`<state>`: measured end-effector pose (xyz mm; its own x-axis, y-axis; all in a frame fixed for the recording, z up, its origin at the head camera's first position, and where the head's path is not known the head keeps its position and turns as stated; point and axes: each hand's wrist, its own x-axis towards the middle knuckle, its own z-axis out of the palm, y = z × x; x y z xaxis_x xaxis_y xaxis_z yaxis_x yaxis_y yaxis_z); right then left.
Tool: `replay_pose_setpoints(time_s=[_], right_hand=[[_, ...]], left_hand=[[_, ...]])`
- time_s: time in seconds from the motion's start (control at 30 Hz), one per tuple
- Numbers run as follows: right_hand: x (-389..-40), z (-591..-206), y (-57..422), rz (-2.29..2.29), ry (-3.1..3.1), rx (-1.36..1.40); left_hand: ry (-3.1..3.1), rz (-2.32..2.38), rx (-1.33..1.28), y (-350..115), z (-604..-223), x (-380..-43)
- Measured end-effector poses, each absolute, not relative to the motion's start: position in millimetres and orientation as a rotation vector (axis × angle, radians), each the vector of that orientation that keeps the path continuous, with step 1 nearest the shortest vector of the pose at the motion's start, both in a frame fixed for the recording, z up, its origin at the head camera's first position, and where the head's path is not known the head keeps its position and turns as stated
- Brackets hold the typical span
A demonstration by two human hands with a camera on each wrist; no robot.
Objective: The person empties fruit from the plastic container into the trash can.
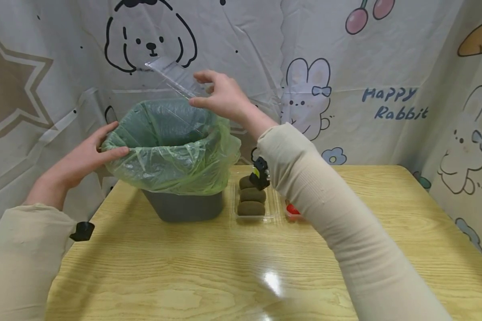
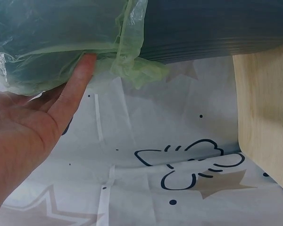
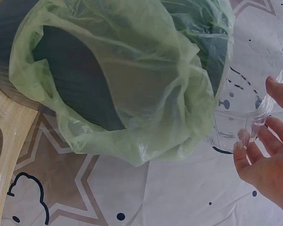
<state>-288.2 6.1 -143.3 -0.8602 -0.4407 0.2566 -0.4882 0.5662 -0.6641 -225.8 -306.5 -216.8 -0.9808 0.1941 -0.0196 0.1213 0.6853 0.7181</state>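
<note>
My left hand (image 1: 82, 154) touches the left rim of a dark grey bin (image 1: 184, 207) lined with a green plastic bag (image 1: 172, 167). Its thumb lies at the front and a finger further back; in the left wrist view a straight finger (image 2: 78, 84) lies against the bagged wall. Above the bin mouth, my right hand (image 1: 225, 96) pinches a clear plastic container (image 1: 176, 80) between thumb and fingers, tilted over the opening. The right wrist view shows this see-through container (image 3: 236, 127) beside the bag (image 3: 179, 117), at the fingertips.
Right of the bin, a clear tray (image 1: 269, 218) holds brown oval fruits (image 1: 252, 195) that look like kiwis. Partly behind the right sleeve is a small clear box with something red (image 1: 292, 209). A printed curtain (image 1: 241, 44) hangs behind the wooden table (image 1: 176, 267).
</note>
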Motion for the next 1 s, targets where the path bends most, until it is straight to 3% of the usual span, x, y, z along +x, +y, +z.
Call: replay_pose_setpoints(time_s=[1.0], right_hand=[[-294.1,-147.4,35.5,1.609,-2.475,0.801]], left_hand=[[2.764,1.192,0.238,-302.7,-214.3,-226.7]])
